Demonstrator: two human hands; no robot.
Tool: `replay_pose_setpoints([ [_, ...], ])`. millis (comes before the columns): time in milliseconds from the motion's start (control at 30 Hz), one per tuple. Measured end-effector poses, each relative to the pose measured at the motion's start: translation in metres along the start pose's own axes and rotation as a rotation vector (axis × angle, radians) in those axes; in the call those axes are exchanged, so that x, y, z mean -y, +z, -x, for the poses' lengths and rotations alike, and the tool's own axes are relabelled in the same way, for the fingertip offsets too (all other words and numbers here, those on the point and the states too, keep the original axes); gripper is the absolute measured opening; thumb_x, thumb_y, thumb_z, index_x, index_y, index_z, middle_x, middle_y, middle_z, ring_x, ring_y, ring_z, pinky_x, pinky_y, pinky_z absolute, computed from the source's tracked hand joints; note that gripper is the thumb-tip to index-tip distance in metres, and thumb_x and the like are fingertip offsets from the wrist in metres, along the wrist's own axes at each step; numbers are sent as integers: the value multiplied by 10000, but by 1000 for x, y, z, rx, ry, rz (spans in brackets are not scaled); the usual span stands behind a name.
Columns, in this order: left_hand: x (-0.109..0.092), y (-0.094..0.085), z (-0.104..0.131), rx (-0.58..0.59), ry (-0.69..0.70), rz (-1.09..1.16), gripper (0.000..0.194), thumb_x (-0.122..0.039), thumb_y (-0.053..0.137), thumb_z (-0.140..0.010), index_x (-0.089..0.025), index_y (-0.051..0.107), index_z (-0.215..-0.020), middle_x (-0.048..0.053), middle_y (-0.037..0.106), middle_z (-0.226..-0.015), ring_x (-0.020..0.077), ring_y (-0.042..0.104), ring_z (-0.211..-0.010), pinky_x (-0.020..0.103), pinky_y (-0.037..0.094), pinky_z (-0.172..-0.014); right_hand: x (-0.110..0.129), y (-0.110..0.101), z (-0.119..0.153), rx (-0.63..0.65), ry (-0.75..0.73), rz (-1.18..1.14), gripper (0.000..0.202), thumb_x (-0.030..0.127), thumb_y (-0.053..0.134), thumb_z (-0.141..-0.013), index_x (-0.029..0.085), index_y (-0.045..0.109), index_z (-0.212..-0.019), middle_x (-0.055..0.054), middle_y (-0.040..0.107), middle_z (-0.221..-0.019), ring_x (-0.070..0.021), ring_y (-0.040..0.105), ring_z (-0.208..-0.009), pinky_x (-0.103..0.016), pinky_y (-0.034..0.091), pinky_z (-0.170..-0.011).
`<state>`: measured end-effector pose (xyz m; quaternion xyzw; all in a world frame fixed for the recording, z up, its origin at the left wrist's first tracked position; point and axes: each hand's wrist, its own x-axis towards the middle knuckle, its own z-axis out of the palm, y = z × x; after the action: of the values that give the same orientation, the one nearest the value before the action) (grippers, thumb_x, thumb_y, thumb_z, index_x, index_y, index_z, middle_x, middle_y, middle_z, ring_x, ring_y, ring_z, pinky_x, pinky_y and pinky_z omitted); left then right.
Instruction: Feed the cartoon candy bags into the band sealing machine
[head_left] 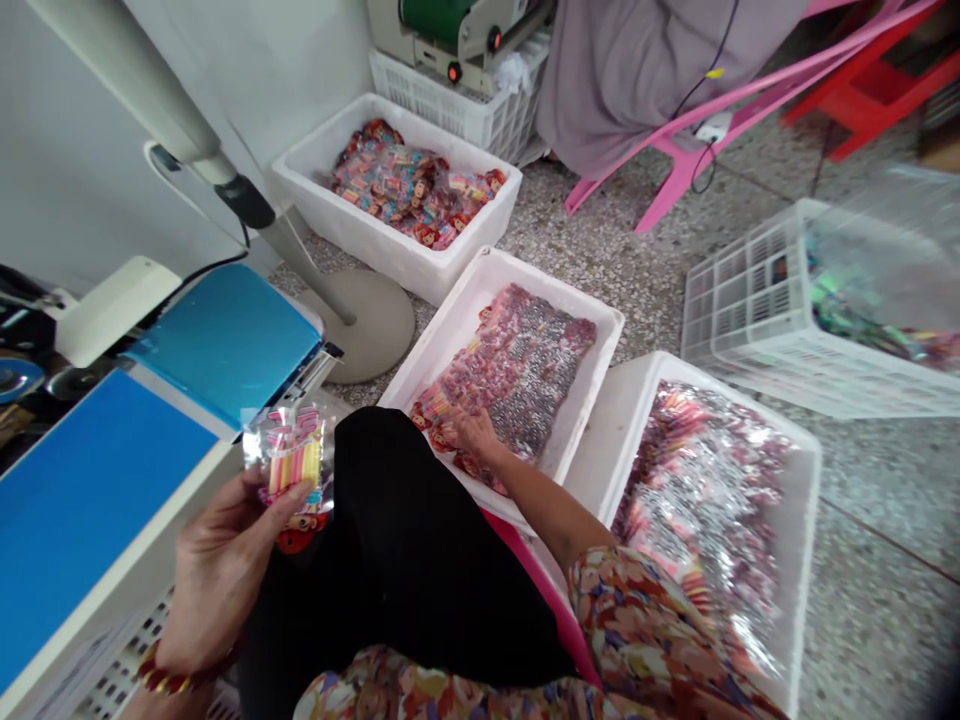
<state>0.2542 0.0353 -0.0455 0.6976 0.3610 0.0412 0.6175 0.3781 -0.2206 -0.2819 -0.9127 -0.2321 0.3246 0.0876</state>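
One packet up in the left hand (222, 556), the right hand (478, 436) down among the rest!
Thumb in front, fingers behind, the left hand pinches the transparent packet (291, 458) low down; it looks light, its film likely slippery, the pink-and-yellow sticks probably breakable, so the lower end makes a sensible hold. The blue belt (90, 510) flanks that hand on its left. Across to the right hand, fingers bent onto heaped packets (517, 345); whether they grip one, can't tell! The foam box (433, 345) walls it in, leaving room overhead; beyond, speckled floor (626, 275) and another foam box (397, 265).
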Motion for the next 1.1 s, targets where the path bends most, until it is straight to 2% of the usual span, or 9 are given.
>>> replay_pose_setpoints([
  [200,-6,0,-5,-13,-43,46,318,-386,904,-636,-263,778,-902,-19,786,-902,171,681,-732,226,567,-634,-12,-75,-14,83,6,-11,280,157,543,-884,192,736,-1083,-101,747,-1040,-236,657,-969,-342,414,-906],
  [367,-30,21,-22,115,-24,128,406,-403,935,-581,-220,751,-893,9,779,-845,182,688,-681,272,576,-644,-6,-195,11,-38,-180,-30,202,211,570,-859,179,716,-994,-36,712,-935,-168,592,-845,-255,350,-710],
  [500,-61,43,-43,312,170,58,398,-458,893,-649,-203,758,-923,87,766,-1071,227,715,-906,316,577,-791,40,-300,39,-80,-463,-138,170,188,582,-794,169,702,-914,11,635,-790,-138,511,-734,-245,304,-652],
  [567,-77,50,-51,389,308,-25,364,-467,870,-678,-201,766,-902,124,703,-1267,275,662,-1144,357,539,-945,72,-340,51,-10,-579,-118,180,171,610,-755,163,704,-908,22,614,-757,-125,491,-705,-239,305,-646],
  [633,-89,52,-56,440,401,-71,348,-461,870,-678,-199,761,-878,126,662,-1333,290,614,-1229,371,505,-1006,105,-367,58,45,-635,-73,196,152,631,-719,162,705,-901,37,588,-707,-114,471,-668,-236,299,-625],
  [767,-96,48,-55,454,329,123,381,-459,875,-675,-194,680,-868,41,728,-963,203,690,-854,308,559,-772,151,-388,49,61,-691,-96,143,118,642,-698,161,689,-827,55,546,-652,-100,449,-635,-231,297,-604],
  [867,-93,40,-54,354,225,323,421,-435,901,-649,-198,617,-851,-12,705,-796,146,640,-649,259,533,-623,165,-381,28,82,-667,-419,70,180,640,-786,154,676,-840,42,567,-685,-102,467,-643,-227,343,-620],
  [1000,-87,31,-63,213,200,501,463,-396,931,-608,-181,640,-898,5,733,-846,137,647,-667,252,544,-650,170,-343,2,136,-582,-1162,363,509,637,-897,189,645,-1068,-47,674,-937,-167,609,-810,-287,491,-729],
  [1100,-80,26,-76,113,216,570,493,-425,922,-611,-171,651,-934,23,742,-888,148,655,-695,258,543,-659,175,-302,-7,94,-584,-1471,503,646,693,-814,232,629,-1093,-68,694,-1027,-201,641,-870,-320,523,-746],
])
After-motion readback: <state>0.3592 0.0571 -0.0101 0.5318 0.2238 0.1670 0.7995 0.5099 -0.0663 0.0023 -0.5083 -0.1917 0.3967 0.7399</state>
